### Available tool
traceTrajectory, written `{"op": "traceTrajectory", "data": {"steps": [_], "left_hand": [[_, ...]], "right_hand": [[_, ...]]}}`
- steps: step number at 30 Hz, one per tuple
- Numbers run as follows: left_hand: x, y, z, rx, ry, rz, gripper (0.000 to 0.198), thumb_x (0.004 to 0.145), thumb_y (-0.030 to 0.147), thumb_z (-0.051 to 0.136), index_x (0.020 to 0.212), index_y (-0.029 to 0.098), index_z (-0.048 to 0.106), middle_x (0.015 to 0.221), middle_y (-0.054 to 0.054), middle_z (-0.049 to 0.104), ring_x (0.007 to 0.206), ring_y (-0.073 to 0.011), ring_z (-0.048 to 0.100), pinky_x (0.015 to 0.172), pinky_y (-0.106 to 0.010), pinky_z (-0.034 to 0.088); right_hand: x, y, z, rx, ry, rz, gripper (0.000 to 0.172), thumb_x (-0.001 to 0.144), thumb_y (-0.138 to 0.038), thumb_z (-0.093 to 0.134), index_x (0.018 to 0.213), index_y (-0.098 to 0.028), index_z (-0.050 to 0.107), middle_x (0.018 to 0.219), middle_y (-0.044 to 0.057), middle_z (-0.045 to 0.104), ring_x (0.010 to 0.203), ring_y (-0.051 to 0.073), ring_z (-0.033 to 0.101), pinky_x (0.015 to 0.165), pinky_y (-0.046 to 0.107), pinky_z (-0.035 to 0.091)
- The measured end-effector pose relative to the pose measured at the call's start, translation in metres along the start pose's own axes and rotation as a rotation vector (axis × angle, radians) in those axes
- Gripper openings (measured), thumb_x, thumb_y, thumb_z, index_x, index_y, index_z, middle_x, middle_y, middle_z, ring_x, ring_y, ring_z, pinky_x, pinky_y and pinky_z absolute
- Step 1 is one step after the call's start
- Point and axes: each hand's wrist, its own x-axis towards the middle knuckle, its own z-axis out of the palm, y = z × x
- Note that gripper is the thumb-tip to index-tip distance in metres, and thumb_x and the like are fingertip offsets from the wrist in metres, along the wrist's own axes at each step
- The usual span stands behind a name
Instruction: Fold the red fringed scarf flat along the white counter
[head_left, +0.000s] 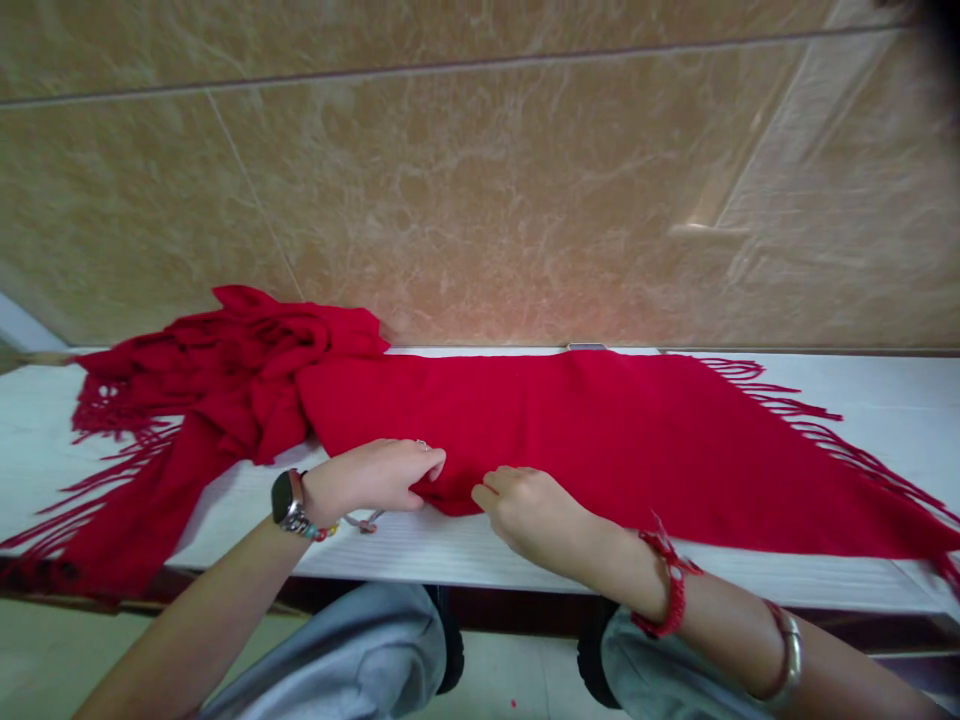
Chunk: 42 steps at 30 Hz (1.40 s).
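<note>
A red scarf (570, 430) with fringed ends stretches along a white bench top. Its right part lies fairly flat, with the fringe slanting toward the front right corner. The left part is bunched in a loose heap, and another fringed end hangs toward the front left. My left hand (386, 472) pinches the scarf's near edge, left of the middle. Just to the right, my right hand (525, 505) has its fingers curled closed on the same near edge. Between the hands the edge sags slightly.
The white bench top (480, 560) is narrow and runs against a tan marbled tile wall (480, 200). My knees, in grey trousers (360, 650), are below its front edge. A small dark-edged object (586, 347) shows behind the scarf at the wall.
</note>
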Motion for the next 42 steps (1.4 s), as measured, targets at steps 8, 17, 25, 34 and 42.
{"op": "traceTrajectory", "data": {"steps": [8, 17, 25, 34, 42], "left_hand": [[-0.005, -0.009, 0.018, 0.035, 0.237, -0.010, 0.015, 0.076, 0.018, 0.048, 0.091, 0.018, 0.049, 0.090, -0.003, 0.056, 0.081, -0.0174, 0.054, 0.071, -0.027, 0.041], [0.005, 0.006, 0.024, 0.081, 0.739, -0.023, 0.022, 0.081, 0.017, 0.049, 0.102, 0.018, 0.054, 0.103, -0.007, 0.050, 0.095, -0.0200, 0.049, 0.083, -0.034, 0.043], [0.001, 0.008, 0.015, 0.167, 0.761, -0.281, 0.038, 0.077, 0.006, 0.040, 0.108, 0.020, 0.056, 0.100, -0.008, 0.053, 0.090, -0.0215, 0.051, 0.076, -0.036, 0.044], [-0.047, -0.076, -0.016, 0.242, 0.837, -0.728, 0.042, 0.074, 0.008, 0.038, 0.112, 0.018, 0.053, 0.111, -0.009, 0.048, 0.096, -0.0229, 0.050, 0.083, -0.033, 0.042], [-0.081, -0.113, 0.006, 0.031, 0.410, -0.747, 0.025, 0.076, 0.012, 0.040, 0.088, 0.015, 0.062, 0.080, -0.005, 0.063, 0.075, -0.0176, 0.059, 0.071, -0.027, 0.044]], "right_hand": [[0.022, 0.005, -0.008, 0.277, 0.057, 0.170, 0.014, 0.082, -0.014, 0.044, 0.085, -0.014, 0.057, 0.082, 0.006, 0.064, 0.071, 0.015, 0.059, 0.062, 0.023, 0.042], [0.009, 0.022, -0.019, 0.563, 0.348, 0.214, 0.012, 0.083, -0.018, 0.041, 0.088, -0.018, 0.053, 0.078, 0.004, 0.065, 0.067, 0.013, 0.060, 0.061, 0.022, 0.045], [0.004, 0.026, -0.021, 0.504, 0.563, 0.326, 0.013, 0.079, -0.020, 0.040, 0.083, -0.020, 0.052, 0.070, 0.002, 0.064, 0.060, 0.013, 0.060, 0.055, 0.021, 0.045], [-0.009, 0.067, -0.012, 0.513, 0.649, 0.520, 0.013, 0.079, -0.028, 0.039, 0.082, -0.022, 0.050, 0.074, 0.004, 0.065, 0.069, 0.018, 0.063, 0.060, 0.027, 0.047], [-0.011, 0.066, 0.005, 0.559, 0.435, 0.430, 0.013, 0.079, -0.023, 0.039, 0.083, -0.021, 0.052, 0.074, 0.003, 0.066, 0.069, 0.018, 0.063, 0.063, 0.027, 0.047]]}}
